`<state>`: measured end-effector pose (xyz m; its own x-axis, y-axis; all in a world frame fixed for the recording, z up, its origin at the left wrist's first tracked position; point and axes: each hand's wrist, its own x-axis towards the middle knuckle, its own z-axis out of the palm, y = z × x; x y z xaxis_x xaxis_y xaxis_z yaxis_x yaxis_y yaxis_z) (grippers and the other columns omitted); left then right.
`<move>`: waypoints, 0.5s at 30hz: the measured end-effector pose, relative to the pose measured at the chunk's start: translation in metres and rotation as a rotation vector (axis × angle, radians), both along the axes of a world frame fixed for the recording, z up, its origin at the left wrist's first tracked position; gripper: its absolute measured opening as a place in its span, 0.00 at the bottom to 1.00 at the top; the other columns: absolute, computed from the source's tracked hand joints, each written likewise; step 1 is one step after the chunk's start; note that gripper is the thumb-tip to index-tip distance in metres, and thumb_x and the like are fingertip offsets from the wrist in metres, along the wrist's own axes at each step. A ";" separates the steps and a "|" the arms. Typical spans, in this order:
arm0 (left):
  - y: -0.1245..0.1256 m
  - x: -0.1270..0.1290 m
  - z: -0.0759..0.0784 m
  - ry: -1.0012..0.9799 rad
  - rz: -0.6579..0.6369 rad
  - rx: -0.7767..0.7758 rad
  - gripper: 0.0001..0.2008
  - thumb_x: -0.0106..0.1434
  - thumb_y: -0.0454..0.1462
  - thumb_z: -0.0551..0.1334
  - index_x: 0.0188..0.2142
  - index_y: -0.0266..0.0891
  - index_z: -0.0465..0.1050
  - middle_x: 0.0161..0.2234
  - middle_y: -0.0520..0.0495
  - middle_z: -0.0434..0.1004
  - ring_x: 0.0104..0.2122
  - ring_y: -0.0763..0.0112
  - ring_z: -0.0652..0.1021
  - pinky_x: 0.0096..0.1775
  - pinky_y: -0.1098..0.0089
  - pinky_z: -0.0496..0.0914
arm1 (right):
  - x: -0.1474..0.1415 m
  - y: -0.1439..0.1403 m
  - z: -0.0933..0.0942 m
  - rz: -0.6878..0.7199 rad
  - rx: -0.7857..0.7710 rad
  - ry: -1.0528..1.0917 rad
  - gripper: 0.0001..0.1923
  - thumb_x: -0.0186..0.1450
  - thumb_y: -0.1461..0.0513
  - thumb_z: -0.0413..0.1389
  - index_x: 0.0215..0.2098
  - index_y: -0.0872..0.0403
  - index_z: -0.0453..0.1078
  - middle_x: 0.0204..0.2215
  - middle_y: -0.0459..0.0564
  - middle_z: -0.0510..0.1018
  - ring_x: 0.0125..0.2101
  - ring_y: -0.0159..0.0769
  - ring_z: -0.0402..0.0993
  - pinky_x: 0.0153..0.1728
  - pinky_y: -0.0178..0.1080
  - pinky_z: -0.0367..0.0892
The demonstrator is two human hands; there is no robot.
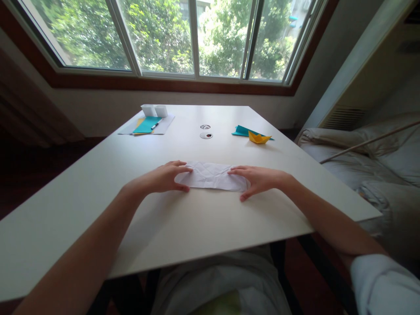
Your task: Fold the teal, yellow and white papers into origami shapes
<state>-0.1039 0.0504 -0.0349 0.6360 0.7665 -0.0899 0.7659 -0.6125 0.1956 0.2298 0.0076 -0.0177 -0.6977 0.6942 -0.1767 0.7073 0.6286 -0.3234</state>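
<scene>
A creased white sheet of paper [211, 176], folded into a long strip, lies flat on the white table [210, 227] before me. At its left end is my left hand [169, 177], thumb and fingers spread around the edge, fingertips resting on the paper. My right hand [259, 180] spans the other end in the same way, its fingers on top of the strip and its thumb by the near corner. Neither hand grips the paper. Beyond the right hand stands a yellow paper boat [259, 138], in front of a blue folded paper plane [244, 131].
At the far left are two white paper boxes [148, 110], a blue sheet [146, 125] over yellow paper, and a dark pen [155, 126]. Two round metal cable holes [206, 135] sit mid-table. A covered couch [377, 148] with a stick [370, 142] is at the right.
</scene>
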 end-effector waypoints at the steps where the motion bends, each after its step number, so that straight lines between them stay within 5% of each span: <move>1: -0.001 0.002 0.000 -0.022 -0.002 0.006 0.36 0.50 0.58 0.60 0.55 0.47 0.64 0.58 0.42 0.60 0.56 0.55 0.63 0.54 0.61 0.59 | 0.000 0.001 -0.001 0.000 -0.002 0.002 0.49 0.49 0.41 0.58 0.63 0.50 0.49 0.60 0.53 0.56 0.58 0.47 0.55 0.55 0.44 0.54; 15: -0.022 0.036 0.011 -0.130 -0.149 0.144 0.23 0.56 0.49 0.59 0.48 0.43 0.71 0.45 0.44 0.74 0.44 0.60 0.74 0.47 0.64 0.66 | -0.005 0.002 -0.002 -0.013 0.050 0.034 0.36 0.56 0.44 0.54 0.58 0.52 0.57 0.56 0.55 0.62 0.52 0.46 0.63 0.52 0.44 0.59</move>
